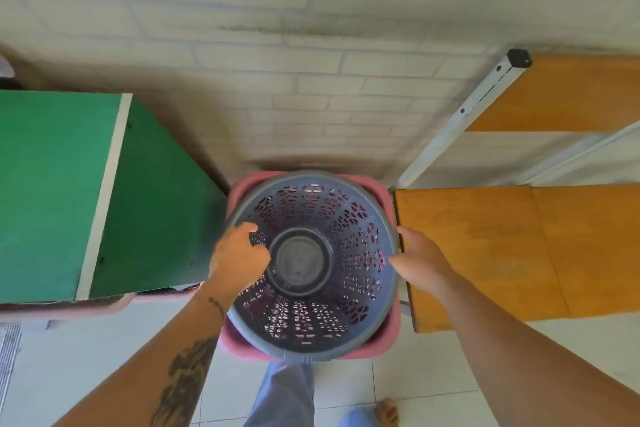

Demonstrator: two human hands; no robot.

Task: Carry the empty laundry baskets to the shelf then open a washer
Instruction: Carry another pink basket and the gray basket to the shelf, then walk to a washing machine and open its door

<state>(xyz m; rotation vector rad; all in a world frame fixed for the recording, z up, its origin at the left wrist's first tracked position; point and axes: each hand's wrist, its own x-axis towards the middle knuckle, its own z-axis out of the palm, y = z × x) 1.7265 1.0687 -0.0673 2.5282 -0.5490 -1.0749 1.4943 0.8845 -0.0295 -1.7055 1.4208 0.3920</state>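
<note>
Grey basket [313, 267] nested in pink basket [388, 340]; left hand [239, 255], right hand [420, 258] grip rim

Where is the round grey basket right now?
The grey basket sits nested in a pink basket, centre of view, between the green cabinet and orange shelf.

Round grey perforated basket [313, 265] sits upright, empty, nested inside a pink basket [387, 333].

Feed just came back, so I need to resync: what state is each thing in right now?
Grey basket: empty, upright, nested inside the pink one.
Pink basket: on the floor, holding the grey basket.
Left hand: fingers hooked over the grey rim.
Right hand: gripping the opposite rim.
Orange shelf: bare.
</note>
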